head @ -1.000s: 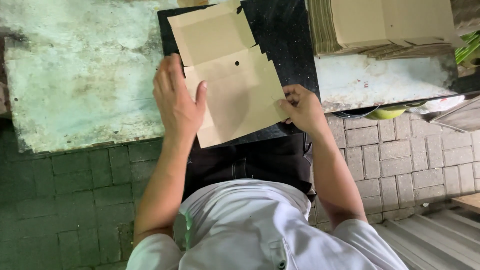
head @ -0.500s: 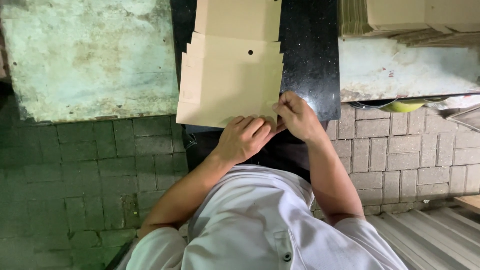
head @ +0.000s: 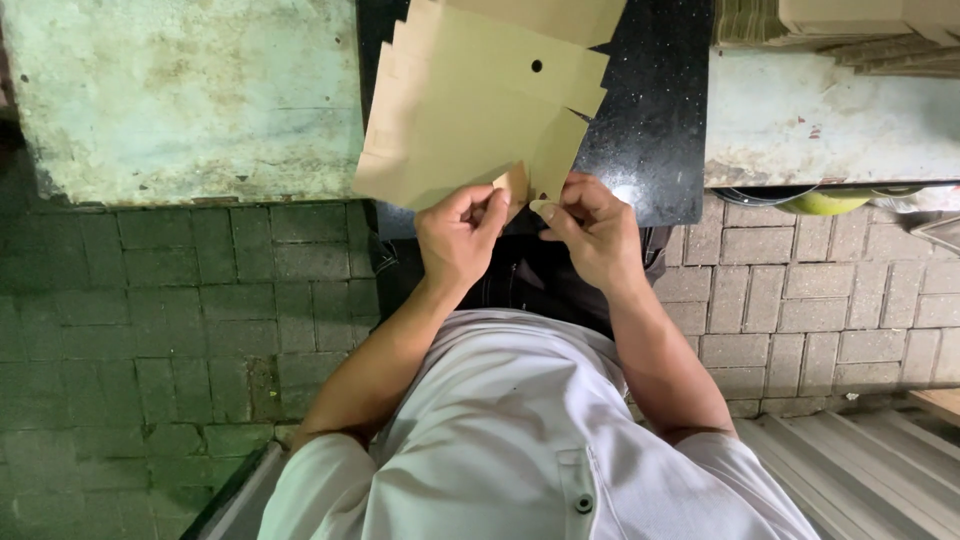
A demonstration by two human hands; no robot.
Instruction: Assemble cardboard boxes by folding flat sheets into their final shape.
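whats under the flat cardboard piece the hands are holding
A black speckled slab shows beneath the cardboard blank, which the left hand and right hand pinch at its near edge. The covered part stays hidden.

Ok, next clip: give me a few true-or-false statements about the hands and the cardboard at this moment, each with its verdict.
1. Both hands pinch the near edge of the flat cardboard box blank. True: the left hand and right hand meet at a small flap there.
2. The blank has a small round hole. True.
3. The blank lies over a black countertop. True.
4. The left hand rests flat on top of the blank. False: it grips the blank's near edge.
5. The floor is bare soil. False: it is brick paving.
6. The stack of cardboard sits at the left. False: it is at the upper right.
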